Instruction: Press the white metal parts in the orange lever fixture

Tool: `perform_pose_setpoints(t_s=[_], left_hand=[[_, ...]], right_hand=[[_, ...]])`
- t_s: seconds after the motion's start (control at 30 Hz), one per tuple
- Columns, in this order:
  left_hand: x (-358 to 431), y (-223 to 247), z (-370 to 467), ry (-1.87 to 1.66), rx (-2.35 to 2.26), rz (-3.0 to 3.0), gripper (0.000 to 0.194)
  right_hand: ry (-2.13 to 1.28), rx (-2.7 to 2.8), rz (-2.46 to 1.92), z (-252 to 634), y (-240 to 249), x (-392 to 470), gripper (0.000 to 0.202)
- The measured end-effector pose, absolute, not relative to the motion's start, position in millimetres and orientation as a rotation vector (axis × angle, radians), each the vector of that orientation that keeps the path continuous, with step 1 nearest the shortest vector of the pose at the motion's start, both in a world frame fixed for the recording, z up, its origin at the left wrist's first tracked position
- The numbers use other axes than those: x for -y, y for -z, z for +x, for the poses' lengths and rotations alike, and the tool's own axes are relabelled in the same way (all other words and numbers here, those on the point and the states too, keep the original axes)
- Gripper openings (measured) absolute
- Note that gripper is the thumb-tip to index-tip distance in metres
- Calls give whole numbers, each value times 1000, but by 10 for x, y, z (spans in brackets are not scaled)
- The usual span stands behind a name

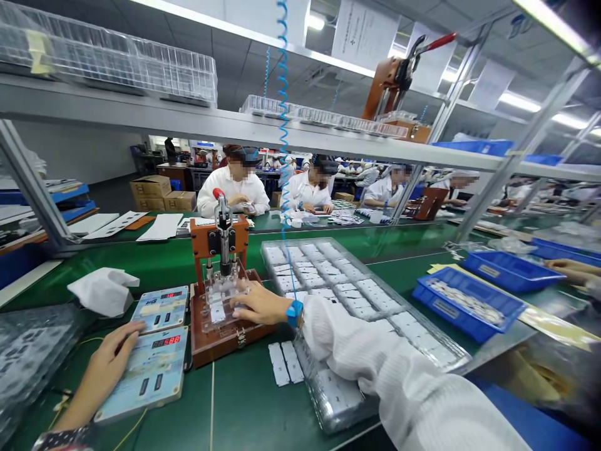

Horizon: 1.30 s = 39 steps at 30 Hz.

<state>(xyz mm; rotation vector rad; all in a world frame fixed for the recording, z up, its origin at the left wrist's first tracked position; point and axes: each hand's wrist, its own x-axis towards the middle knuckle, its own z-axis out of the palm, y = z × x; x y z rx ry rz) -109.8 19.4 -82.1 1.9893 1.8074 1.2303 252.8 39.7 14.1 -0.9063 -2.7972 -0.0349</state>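
My right hand [263,304], a blue wrist strap [294,312] around its wrist, lies over the clear plate of a brown toggle-clamp fixture [216,347]. Its fingers are stretched out, the tips partly hidden at the plate. A small white flat piece [217,312] sits in the fixture under the clamp. To the left, my left hand [107,360] rests with loosely extended fingers on the edge of two light-blue meter boxes [162,369] with red digits. Two white flat pieces [285,363] lie on the green mat beside the fixture.
Right of the fixture, a clear compartment tray [345,285] holds many white pieces. Blue bins [469,300] stand farther right, near another person's hand [573,270]. Crumpled white material [103,291] lies left. A blue coiled cord [283,125] hangs past the overhead shelf [235,125].
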Motion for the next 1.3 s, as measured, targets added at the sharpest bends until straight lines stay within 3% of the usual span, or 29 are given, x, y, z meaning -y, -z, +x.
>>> perform_pose_setpoints(t_s=[0.43,0.73,0.87,1.13,1.3], left_hand=[[-166,803,-1094,-1169,-1888,1882,46],[-140,758,-1034,-1242,-1866,1834,41],[-84,698,-971,-1300,-1855,1760,36],[-22,570,-936,-1235,-1917,1780,38],[282,208,-518,-1558,-1810,2302,23]], right_hand=[[181,2711,-936,2565,-124,-343,41],[268,1875,-2173,4166,-392,-702,32],[128,1671,-2443,4708,-420,-1109,34],[-120,1950,-2333,4925,-164,-1379,26],[-148,2045,-2221,4930,3,-1260,22]])
